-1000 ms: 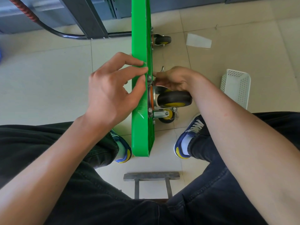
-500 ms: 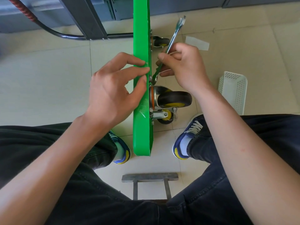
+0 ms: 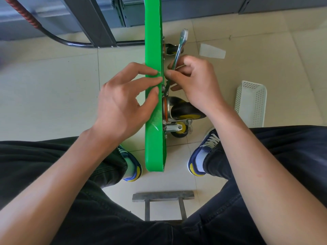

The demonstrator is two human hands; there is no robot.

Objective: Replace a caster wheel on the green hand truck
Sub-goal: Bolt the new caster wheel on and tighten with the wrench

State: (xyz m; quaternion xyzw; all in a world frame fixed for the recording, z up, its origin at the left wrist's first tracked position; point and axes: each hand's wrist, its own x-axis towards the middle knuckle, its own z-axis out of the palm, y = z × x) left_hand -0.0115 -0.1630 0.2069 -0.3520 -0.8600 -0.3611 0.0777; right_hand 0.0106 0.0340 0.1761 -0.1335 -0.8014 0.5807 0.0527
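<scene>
The green hand truck deck (image 3: pixel 154 138) stands on its edge between my knees, wheels facing right. A black caster wheel with a yellow hub (image 3: pixel 187 111) is mounted near the middle; a smaller caster (image 3: pixel 179 130) sits below it and another (image 3: pixel 172 49) farther up. My left hand (image 3: pixel 123 101) presses its fingertips against the deck's left face and edge. My right hand (image 3: pixel 192 82) grips a silver wrench (image 3: pixel 178 53), whose lower end sits on a fastener just above the big caster's plate. The wrench's upper end points away from me.
A white perforated plastic basket (image 3: pixel 251 103) lies on the tiled floor at right. A white paper scrap (image 3: pixel 211 51) lies beyond the wrench. A black tube handle (image 3: pixel 76 43) and dark metal frame (image 3: pixel 92 20) stand at the back. My shoes flank the deck; a grey stool edge (image 3: pixel 162 195) sits below.
My right hand rose from the caster with the wrench, then swung its upper end slightly toward the deck. The left hand stayed pressed on the deck.
</scene>
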